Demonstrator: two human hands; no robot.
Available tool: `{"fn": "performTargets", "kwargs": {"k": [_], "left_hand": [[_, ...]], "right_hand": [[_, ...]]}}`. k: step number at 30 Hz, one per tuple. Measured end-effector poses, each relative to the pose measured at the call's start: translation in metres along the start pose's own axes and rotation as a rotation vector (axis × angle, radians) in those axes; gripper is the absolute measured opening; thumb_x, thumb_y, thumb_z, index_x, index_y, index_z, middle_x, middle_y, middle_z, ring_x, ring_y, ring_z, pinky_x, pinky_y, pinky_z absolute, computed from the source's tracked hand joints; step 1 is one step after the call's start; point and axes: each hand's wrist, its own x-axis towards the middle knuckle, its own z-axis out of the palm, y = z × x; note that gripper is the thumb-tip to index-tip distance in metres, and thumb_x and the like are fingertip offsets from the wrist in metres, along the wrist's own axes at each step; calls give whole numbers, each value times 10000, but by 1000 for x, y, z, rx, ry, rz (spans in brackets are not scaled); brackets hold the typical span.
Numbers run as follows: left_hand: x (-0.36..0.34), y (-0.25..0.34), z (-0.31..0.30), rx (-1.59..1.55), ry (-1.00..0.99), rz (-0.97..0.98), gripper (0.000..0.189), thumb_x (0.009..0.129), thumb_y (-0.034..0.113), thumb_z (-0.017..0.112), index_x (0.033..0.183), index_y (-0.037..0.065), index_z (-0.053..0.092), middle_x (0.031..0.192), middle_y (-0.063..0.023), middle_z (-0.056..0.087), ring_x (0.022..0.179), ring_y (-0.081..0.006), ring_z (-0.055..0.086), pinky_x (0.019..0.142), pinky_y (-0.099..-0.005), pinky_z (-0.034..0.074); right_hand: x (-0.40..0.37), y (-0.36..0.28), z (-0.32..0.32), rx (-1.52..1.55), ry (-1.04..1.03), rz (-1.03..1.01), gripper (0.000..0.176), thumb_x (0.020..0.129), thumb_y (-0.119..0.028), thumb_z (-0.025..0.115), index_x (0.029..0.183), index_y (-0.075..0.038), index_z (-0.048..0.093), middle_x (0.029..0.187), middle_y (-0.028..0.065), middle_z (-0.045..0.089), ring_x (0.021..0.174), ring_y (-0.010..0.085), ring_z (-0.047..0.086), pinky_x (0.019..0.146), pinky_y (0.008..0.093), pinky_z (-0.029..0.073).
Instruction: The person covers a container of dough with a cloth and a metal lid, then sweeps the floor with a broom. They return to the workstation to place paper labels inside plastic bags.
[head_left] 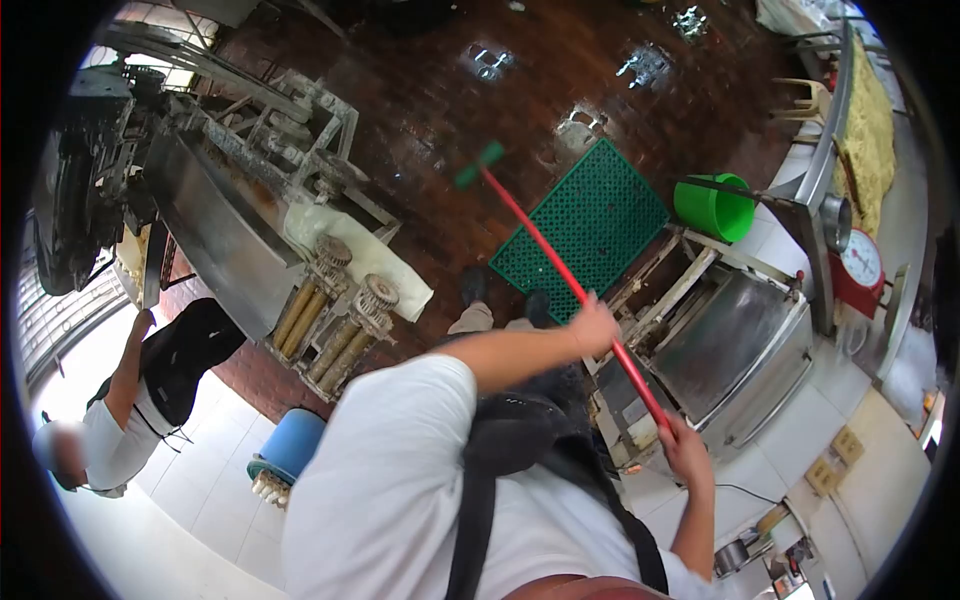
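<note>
We grip a long red pole with a green crosswise head, which slants over the floor ahead of our body. Our left hand has its fingers clamped around the shaft; our right hand is lower down, its fingers closed around the near end. The green head is blurred, and we cannot tell whether it touches the wet, dark red-brown brick floor.

The shaft crosses above a green perforated rectangular mat. Beside the mat's right corner stands a bright green plastic bucket. Near our right hand is a low machine with a shiny metal top, and beyond it a red-cased scale with a round white dial.

Off to our left we see a metal machine with gears and rollers, a blue cylindrical tub and another person in a white shirt and black apron.
</note>
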Motion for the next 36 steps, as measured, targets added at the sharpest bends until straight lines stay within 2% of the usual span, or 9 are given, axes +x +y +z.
{"fn": "performTargets", "kwargs": {"k": [8,11,13,15,20,26,31,35,36], "left_hand": [[26,-106,-17,69,-74,-127,102,798,249,670,775,181,742,802,-58,672,897,-288,664,861,-562,458],[27,-257,-89,216,-264,-536,231,873,215,607,1011,106,757,1163,-162,680,1141,-329,625,901,-627,456],[30,-344,-107,579,-162,-975,422,981,259,484,1365,122,594,1550,-218,404,1448,-451,318,1093,-689,296],[51,-404,-126,656,-103,-900,388,975,272,493,1297,135,659,1517,-213,432,1415,-459,342,1086,-688,291],[149,-249,-146,316,-244,-273,174,826,258,632,850,184,788,865,-114,718,909,-346,668,933,-631,448],[224,-62,-111,-177,41,-1,122,790,247,659,722,183,738,751,-40,686,825,-257,642,813,-489,458],[190,-284,-149,141,270,-346,188,781,332,679,682,175,706,725,-72,657,811,-297,642,769,-476,476],[101,-487,-177,645,373,-538,196,862,347,642,926,213,771,856,-39,714,926,-277,667,822,-503,467],[103,-482,-200,471,51,-548,204,856,329,651,955,201,777,904,-55,725,977,-299,666,904,-551,446]], "right_hand": [[97,-53,-24,-95,-108,-110,401,1009,-277,515,1385,-139,530,1059,270,678,1009,442,653,842,504,516],[268,-124,26,-52,-46,-820,264,975,-182,512,1188,-28,540,1099,307,599,973,447,628,799,519,514],[320,-259,3,41,-52,-602,215,994,-195,474,1070,-3,535,875,245,634,801,423,632,723,503,513],[355,-330,-37,-56,-294,-327,290,1004,-229,475,1201,-33,558,796,187,654,772,380,644,665,478,502],[291,-137,-143,153,-171,-473,407,1013,-259,506,1380,-87,543,1171,251,661,1081,392,654,920,445,499],[171,-16,-226,-167,-121,-17,331,1032,-324,508,1285,-120,574,1122,261,661,1062,454,631,858,520,510],[330,-161,-199,-474,56,-734,235,941,-108,525,1165,-39,544,1040,215,618,836,463,633,736,551,522],[399,-361,-136,-94,-73,-490,292,1027,-288,457,1141,-38,556,920,298,662,904,504,632,799,594,492],[395,-359,-136,-138,-39,-581,292,1027,-296,457,1148,-49,556,934,304,660,905,509,630,804,593,489]]}}
